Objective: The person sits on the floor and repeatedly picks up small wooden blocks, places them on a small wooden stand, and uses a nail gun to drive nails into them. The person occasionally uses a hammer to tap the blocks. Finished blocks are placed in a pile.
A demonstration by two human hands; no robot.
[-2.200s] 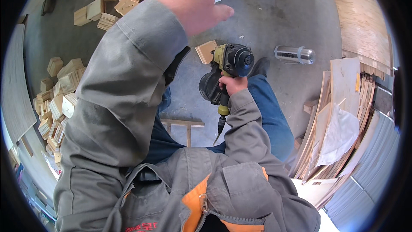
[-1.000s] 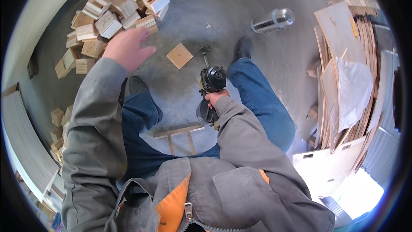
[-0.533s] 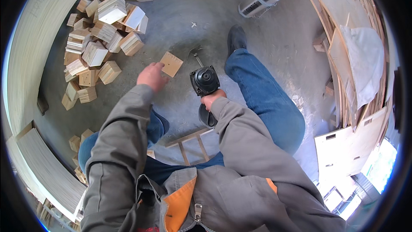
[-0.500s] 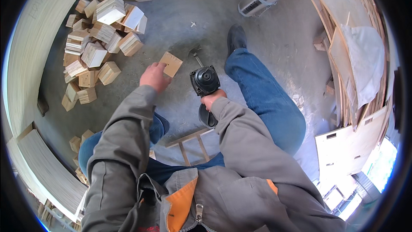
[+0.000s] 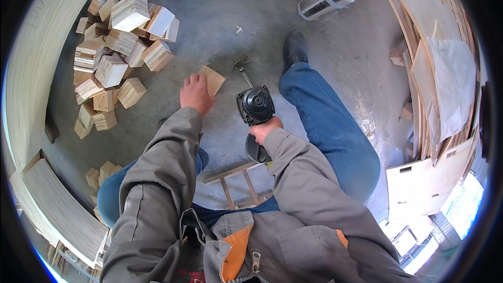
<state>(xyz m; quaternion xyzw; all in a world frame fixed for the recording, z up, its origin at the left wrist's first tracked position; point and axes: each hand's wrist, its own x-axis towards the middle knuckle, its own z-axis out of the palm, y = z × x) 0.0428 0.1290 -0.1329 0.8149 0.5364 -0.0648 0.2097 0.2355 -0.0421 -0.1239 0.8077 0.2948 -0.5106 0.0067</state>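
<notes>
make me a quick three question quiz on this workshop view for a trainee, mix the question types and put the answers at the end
1. Which hand grips the black power tool?
A) left
B) right
C) both

2. True or false: the silver flask is farther to the right in the picture than the hammer on the floor.

3. Fill in the blank: the left hand partly covers a flat wooden ____.

Key:
1. B, the right hand.
2. True.
3. Block: the flat wooden block shows past the fingers.
</notes>
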